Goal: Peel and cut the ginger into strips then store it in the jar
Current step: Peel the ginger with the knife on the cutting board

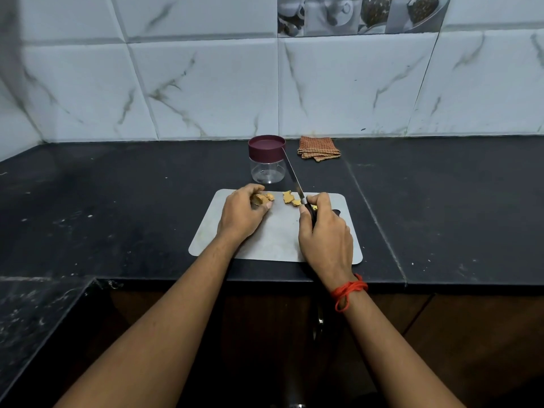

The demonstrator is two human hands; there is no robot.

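Note:
A grey cutting board (273, 242) lies on the black counter. My left hand (241, 214) grips a tan piece of ginger (263, 198) at the board's far left. My right hand (325, 231) holds a knife (294, 179) by its dark handle, blade pointing up and away toward the jar. Between the hands lie two or three small ginger pieces (290, 198) on the board. A clear jar (267, 169) with a maroon lid on it stands just beyond the board.
A folded checked orange cloth (318, 148) lies by the tiled wall, right of the jar. The black counter (117, 201) stretches left and right, with its front edge close below the board. A seam runs through the counter to the board's right.

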